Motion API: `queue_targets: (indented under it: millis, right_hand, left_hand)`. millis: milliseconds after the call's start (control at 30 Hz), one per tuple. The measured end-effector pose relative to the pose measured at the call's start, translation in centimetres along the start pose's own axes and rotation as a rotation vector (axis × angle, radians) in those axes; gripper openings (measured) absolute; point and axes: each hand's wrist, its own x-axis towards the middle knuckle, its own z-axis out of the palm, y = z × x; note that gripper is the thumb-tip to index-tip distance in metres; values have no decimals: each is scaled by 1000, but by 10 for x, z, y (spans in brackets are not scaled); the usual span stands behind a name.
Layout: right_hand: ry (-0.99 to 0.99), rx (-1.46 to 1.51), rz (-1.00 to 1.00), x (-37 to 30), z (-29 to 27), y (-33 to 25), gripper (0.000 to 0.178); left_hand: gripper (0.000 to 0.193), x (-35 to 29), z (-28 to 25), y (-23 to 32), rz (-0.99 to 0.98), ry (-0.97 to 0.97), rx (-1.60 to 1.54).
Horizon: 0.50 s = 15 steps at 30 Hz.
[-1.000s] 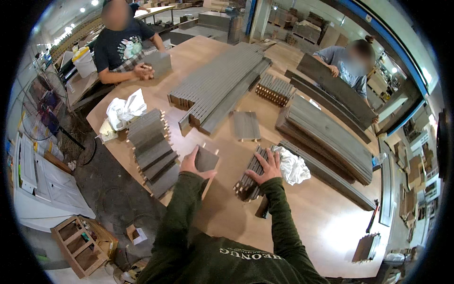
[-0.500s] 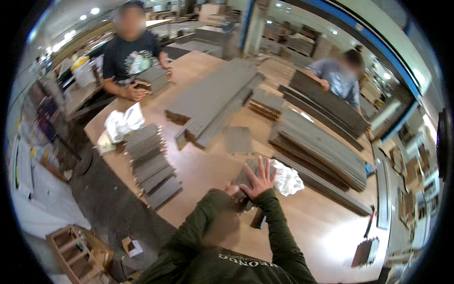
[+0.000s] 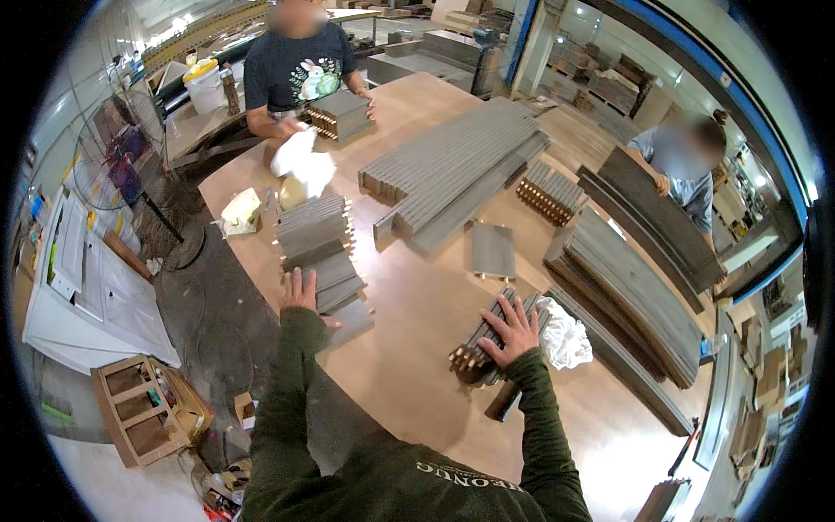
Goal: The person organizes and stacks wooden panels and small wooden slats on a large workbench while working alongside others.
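1. L hand (image 3: 302, 294) at L edge of pegged board row (image 3: 315, 228), near part; can't tell if grip's clamped.
2. Row's long axis runs away from person, along tabletop's (image 3: 417, 339) L side; L hand nearer.
3. R hand (image 3: 511, 329) atop slat bundle (image 3: 480, 336), fingers spread, apart; pegged ends face near-L.
4. Qty: 1 row (bds overlap, no sure count), 1 bundle under R hand, 1 loose board (image 3: 494, 250) ahead, 1 white cloth (image 3: 565, 335) just R.
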Motion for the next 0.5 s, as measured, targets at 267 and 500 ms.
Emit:
queue_targets:
  millis: [267,500]
  right_hand:
    - [-20,-30,13,-1,4,6,52]
    - [-12,-23,8,2,1,2,54]
  left_hand:
    - [54,90,-7,16,34,-403,296]
    - [38,93,-73,51,215,-227,296]
